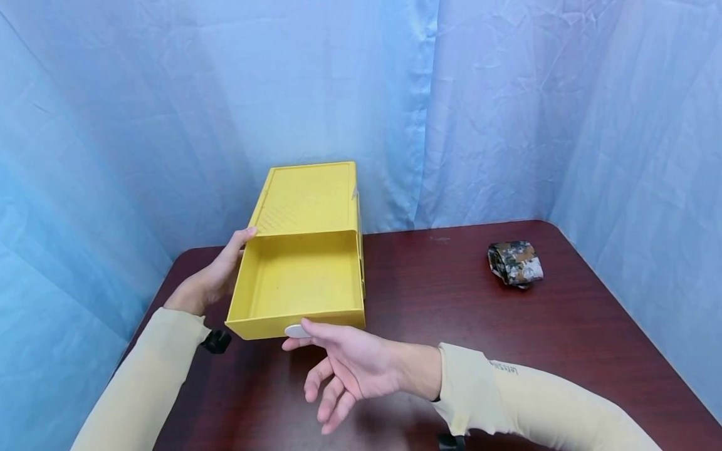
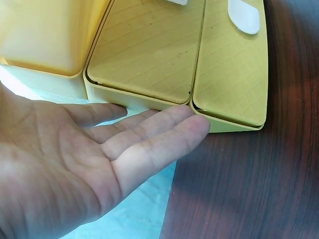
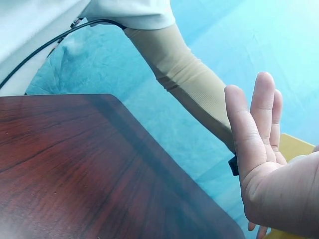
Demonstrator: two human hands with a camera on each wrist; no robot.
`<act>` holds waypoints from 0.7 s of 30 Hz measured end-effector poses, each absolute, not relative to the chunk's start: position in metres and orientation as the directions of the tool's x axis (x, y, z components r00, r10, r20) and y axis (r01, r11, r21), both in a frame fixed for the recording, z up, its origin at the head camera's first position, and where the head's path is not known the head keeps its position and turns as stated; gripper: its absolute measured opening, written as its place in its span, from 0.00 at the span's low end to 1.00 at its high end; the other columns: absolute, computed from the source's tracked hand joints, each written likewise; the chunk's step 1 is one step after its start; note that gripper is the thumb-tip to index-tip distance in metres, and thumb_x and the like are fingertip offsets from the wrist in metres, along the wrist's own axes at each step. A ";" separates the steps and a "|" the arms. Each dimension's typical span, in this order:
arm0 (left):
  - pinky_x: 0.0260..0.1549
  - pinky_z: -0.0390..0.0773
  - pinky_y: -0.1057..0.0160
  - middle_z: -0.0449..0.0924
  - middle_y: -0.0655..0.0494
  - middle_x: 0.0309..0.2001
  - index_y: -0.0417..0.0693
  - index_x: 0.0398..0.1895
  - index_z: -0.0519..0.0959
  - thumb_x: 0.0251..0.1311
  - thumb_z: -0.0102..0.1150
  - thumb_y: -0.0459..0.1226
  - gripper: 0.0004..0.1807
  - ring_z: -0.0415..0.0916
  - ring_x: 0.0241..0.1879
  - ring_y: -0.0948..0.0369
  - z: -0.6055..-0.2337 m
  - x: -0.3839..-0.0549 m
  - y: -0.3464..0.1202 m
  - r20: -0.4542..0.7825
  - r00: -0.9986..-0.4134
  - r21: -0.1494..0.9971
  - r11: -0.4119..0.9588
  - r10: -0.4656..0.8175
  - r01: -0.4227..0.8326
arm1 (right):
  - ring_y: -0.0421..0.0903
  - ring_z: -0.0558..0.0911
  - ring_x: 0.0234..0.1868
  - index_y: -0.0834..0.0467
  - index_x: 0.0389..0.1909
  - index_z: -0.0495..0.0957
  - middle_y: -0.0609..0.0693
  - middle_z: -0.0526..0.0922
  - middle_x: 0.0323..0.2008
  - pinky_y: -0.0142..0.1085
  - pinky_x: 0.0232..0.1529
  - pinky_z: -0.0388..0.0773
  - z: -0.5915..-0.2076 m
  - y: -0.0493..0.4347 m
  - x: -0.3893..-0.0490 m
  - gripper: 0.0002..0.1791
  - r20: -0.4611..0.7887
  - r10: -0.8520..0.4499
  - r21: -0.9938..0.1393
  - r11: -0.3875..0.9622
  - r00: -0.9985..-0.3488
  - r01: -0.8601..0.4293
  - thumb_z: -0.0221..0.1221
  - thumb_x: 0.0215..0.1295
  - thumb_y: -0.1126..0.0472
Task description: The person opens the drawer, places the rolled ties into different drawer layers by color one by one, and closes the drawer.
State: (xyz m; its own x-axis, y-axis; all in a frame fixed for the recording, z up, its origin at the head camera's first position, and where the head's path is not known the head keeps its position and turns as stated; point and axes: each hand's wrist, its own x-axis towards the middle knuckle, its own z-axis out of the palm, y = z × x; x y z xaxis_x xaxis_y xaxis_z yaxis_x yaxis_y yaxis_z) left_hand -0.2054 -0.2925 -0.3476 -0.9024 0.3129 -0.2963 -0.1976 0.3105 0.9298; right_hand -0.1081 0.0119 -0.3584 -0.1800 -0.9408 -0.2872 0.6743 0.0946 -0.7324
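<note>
A yellow drawer cabinet [image 1: 310, 197] stands at the back of the table, its top drawer [image 1: 304, 275] pulled out and bare inside. With fairly straight fingers, my left hand [image 1: 222, 263] rests along the cabinet's left side, its thumb at the top front edge. In the left wrist view, two lower drawers [image 2: 144, 50] are closed, and white tabs show on their fronts. My right hand [image 1: 361, 363] pinches the white tab [image 1: 296, 331] of the pulled-out drawer between thumb and index finger. Its other fingers hang loosely spread below.
A folded camouflage-patterned bundle [image 1: 515, 263] lies on the right side of the dark red-brown table [image 1: 451, 300]. Blue curtains [image 1: 496, 113] hang behind the table and at both sides. A black cable [image 3: 45, 42] runs beside the sleeve in the right wrist view.
</note>
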 end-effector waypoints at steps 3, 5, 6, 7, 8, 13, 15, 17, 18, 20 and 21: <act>0.41 0.84 0.49 0.82 0.43 0.47 0.37 0.67 0.65 0.67 0.20 0.73 0.52 0.85 0.41 0.50 -0.348 -0.205 -0.293 -0.301 -0.898 0.930 0.306 0.320 -0.202 | 0.48 0.86 0.24 0.46 0.76 0.56 0.51 0.81 0.31 0.60 0.44 0.81 -0.359 0.013 -0.106 0.38 -0.286 -0.942 -0.730 0.097 -0.175 0.676 0.45 0.74 0.30; 0.40 0.84 0.50 0.82 0.43 0.46 0.37 0.66 0.66 0.67 0.20 0.73 0.52 0.85 0.41 0.50 -0.348 -0.205 -0.293 -0.298 -0.899 0.931 0.306 0.322 -0.200 | 0.48 0.86 0.24 0.46 0.76 0.56 0.51 0.81 0.31 0.59 0.43 0.82 -0.360 0.013 -0.105 0.38 -0.286 -0.942 -0.731 0.096 -0.177 0.675 0.45 0.74 0.30; 0.41 0.84 0.50 0.82 0.43 0.46 0.37 0.66 0.66 0.67 0.19 0.73 0.52 0.84 0.41 0.51 -0.348 -0.205 -0.293 -0.295 -0.898 0.932 0.306 0.326 -0.195 | 0.48 0.86 0.24 0.46 0.76 0.56 0.51 0.81 0.30 0.59 0.43 0.82 -0.360 0.013 -0.104 0.38 -0.285 -0.942 -0.733 0.096 -0.177 0.673 0.45 0.74 0.30; 0.40 0.84 0.51 0.82 0.44 0.46 0.37 0.66 0.66 0.67 0.19 0.73 0.52 0.84 0.40 0.51 -0.348 -0.205 -0.293 -0.292 -0.899 0.932 0.308 0.325 -0.191 | 0.48 0.86 0.24 0.46 0.76 0.56 0.51 0.81 0.30 0.59 0.43 0.82 -0.359 0.012 -0.103 0.38 -0.285 -0.943 -0.731 0.099 -0.170 0.675 0.45 0.74 0.30; 0.40 0.84 0.52 0.82 0.44 0.46 0.37 0.66 0.66 0.67 0.19 0.73 0.52 0.84 0.40 0.52 -0.348 -0.205 -0.294 -0.289 -0.900 0.932 0.311 0.326 -0.187 | 0.48 0.86 0.24 0.46 0.77 0.56 0.51 0.81 0.30 0.59 0.44 0.81 -0.359 0.011 -0.103 0.38 -0.284 -0.945 -0.730 0.103 -0.163 0.676 0.45 0.74 0.30; 0.41 0.84 0.54 0.83 0.45 0.45 0.38 0.65 0.68 0.67 0.18 0.73 0.52 0.85 0.40 0.52 -0.348 -0.205 -0.294 -0.276 -0.903 0.933 0.318 0.331 -0.169 | 0.47 0.86 0.25 0.45 0.77 0.55 0.50 0.82 0.30 0.59 0.45 0.81 -0.360 0.008 -0.101 0.39 -0.281 -0.950 -0.726 0.117 -0.138 0.678 0.45 0.74 0.30; 0.41 0.84 0.54 0.83 0.44 0.45 0.38 0.66 0.68 0.67 0.18 0.73 0.52 0.85 0.40 0.52 -0.348 -0.205 -0.294 -0.272 -0.903 0.934 0.318 0.332 -0.164 | 0.47 0.86 0.24 0.45 0.77 0.56 0.50 0.82 0.30 0.59 0.45 0.81 -0.361 0.007 -0.101 0.38 -0.281 -0.949 -0.731 0.115 -0.142 0.673 0.45 0.74 0.30; 0.40 0.84 0.53 0.83 0.44 0.45 0.38 0.65 0.68 0.67 0.18 0.73 0.52 0.85 0.39 0.52 -0.348 -0.204 -0.293 -0.275 -0.903 0.933 0.319 0.329 -0.168 | 0.47 0.86 0.25 0.45 0.77 0.56 0.50 0.82 0.30 0.58 0.44 0.82 -0.362 0.008 -0.101 0.38 -0.283 -0.949 -0.730 0.119 -0.140 0.673 0.45 0.74 0.30; 0.40 0.84 0.54 0.83 0.44 0.44 0.38 0.65 0.68 0.67 0.18 0.73 0.52 0.85 0.39 0.52 -0.347 -0.204 -0.293 -0.276 -0.904 0.932 0.319 0.327 -0.169 | 0.47 0.86 0.25 0.45 0.77 0.56 0.50 0.82 0.30 0.58 0.44 0.82 -0.362 0.009 -0.101 0.38 -0.284 -0.949 -0.730 0.121 -0.137 0.673 0.45 0.74 0.30; 0.39 0.84 0.54 0.83 0.45 0.44 0.38 0.64 0.68 0.67 0.18 0.73 0.52 0.85 0.39 0.52 -0.347 -0.203 -0.292 -0.276 -0.906 0.932 0.321 0.322 -0.170 | 0.47 0.87 0.25 0.45 0.77 0.56 0.50 0.82 0.30 0.57 0.44 0.82 -0.363 0.009 -0.101 0.38 -0.282 -0.950 -0.729 0.124 -0.130 0.673 0.45 0.74 0.30; 0.39 0.85 0.54 0.83 0.45 0.44 0.38 0.64 0.68 0.67 0.18 0.73 0.52 0.85 0.39 0.52 -0.347 -0.203 -0.292 -0.276 -0.905 0.932 0.319 0.324 -0.170 | 0.47 0.87 0.25 0.45 0.77 0.56 0.50 0.82 0.31 0.57 0.43 0.82 -0.363 0.009 -0.101 0.38 -0.282 -0.951 -0.729 0.126 -0.128 0.673 0.45 0.73 0.30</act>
